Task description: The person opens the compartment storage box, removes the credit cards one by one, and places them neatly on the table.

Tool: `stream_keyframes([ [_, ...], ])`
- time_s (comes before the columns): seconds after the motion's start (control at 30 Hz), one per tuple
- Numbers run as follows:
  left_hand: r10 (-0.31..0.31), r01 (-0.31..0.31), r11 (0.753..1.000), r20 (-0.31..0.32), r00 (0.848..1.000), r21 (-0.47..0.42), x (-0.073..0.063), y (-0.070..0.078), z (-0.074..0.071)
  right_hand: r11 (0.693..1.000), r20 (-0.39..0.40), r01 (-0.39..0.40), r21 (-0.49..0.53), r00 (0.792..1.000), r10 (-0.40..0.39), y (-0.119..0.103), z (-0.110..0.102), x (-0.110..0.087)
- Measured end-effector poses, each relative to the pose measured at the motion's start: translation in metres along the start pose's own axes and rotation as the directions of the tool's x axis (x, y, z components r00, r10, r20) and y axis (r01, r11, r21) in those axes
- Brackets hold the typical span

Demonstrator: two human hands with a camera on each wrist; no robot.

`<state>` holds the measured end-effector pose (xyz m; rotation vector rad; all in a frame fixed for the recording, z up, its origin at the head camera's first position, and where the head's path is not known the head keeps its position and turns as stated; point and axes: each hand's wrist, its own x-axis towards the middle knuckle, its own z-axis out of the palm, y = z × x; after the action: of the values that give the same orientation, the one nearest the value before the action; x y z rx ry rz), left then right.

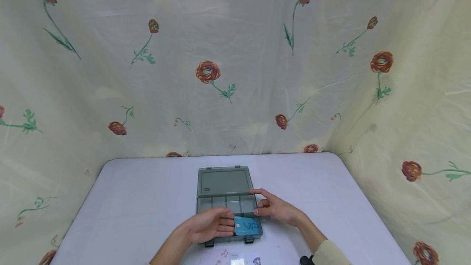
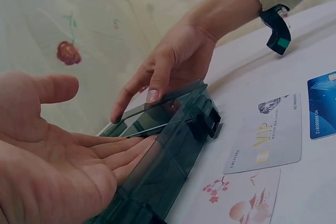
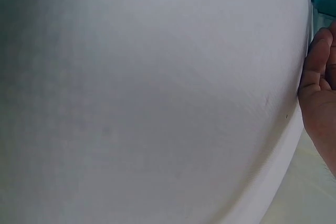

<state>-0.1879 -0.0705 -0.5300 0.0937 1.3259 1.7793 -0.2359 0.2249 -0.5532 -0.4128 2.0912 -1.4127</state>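
Observation:
A grey translucent compartment box (image 1: 233, 205) lies on the table, its lid (image 1: 225, 181) folded back. My left hand (image 1: 210, 226) is turned palm up, straight fingers over the box's front compartment, the tips beside a blue VIP card (image 1: 245, 226). That card lies over the right part of this compartment. At the box's right side my right hand (image 1: 277, 208) has its index finger stretched to the lid's edge and its thumb on the box, with nothing seen held between them. In the left wrist view, the left hand (image 2: 58, 150) reaches in past the box's front wall (image 2: 178, 150).
In front of the box lie a silver VIP card (image 2: 265, 135), a card with pink blossoms (image 2: 247, 198) and a darker blue card (image 2: 323, 103). A white cloth covers the table (image 1: 147, 199). Flowered curtains (image 1: 235, 113) hang behind and at both sides.

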Motion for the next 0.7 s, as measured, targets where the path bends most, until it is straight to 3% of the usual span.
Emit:
stream_keyframes([
  [0.23, -0.008, 0.008, 1.000, -0.009, 1.000, 0.012, 0.0004, 0.0007, 0.0024, 1.000, 0.003, -0.001, 0.004, 1.000, 0.001, 0.0008, -0.0003, 0.0000],
  [0.7, 0.002, 0.000, 1.000, -0.091, 0.996, 0.018, 0.0002, -0.0020, 0.0048, 1.000, 0.014, 0.012, 0.016, 1.000, -0.012, -0.0015, -0.0005, -0.0007],
])
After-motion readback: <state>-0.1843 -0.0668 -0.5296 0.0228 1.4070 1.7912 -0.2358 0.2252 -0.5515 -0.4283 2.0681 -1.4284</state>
